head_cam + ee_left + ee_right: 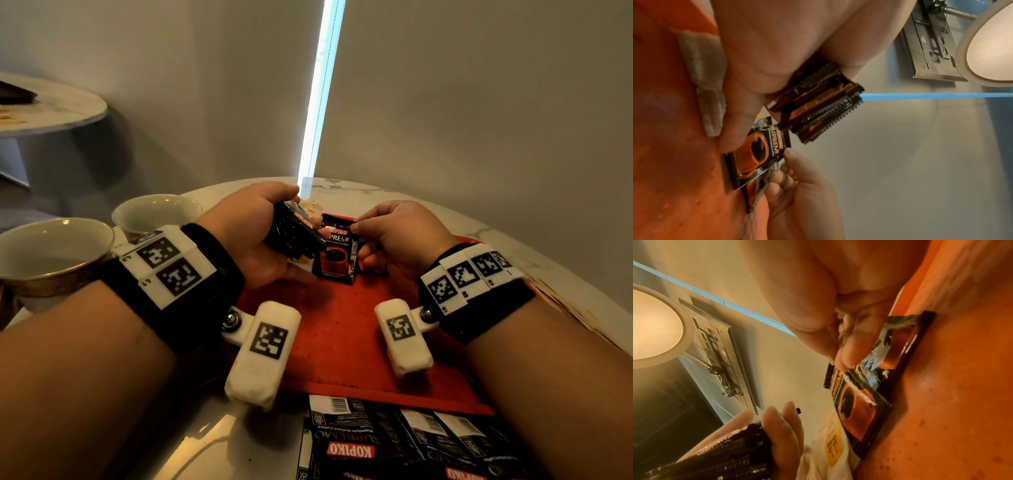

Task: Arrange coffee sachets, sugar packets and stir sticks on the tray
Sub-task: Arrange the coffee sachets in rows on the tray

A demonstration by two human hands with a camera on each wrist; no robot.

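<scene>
My left hand point(274, 222) grips a stack of black Kopiko coffee sachets point(296, 233) above the far part of the red tray point(342, 335). My right hand point(358, 228) pinches the top corner of a single coffee sachet point(337, 255) that leans upright on the tray, and a second sachet point(900, 344) lies behind it. In the left wrist view the stack point(818, 110) sits between fingers and thumb, and the thumb reaches the single sachet point(758, 154). White sugar packets point(832, 446) lie on the tray's far end. No stir sticks show.
Two white cups point(51, 253) stand at the left on the round marble table point(428, 212). More Kopiko sachets point(394, 442) lie spread at the table's near edge, in front of the tray. A second round table point(51, 106) stands at the back left.
</scene>
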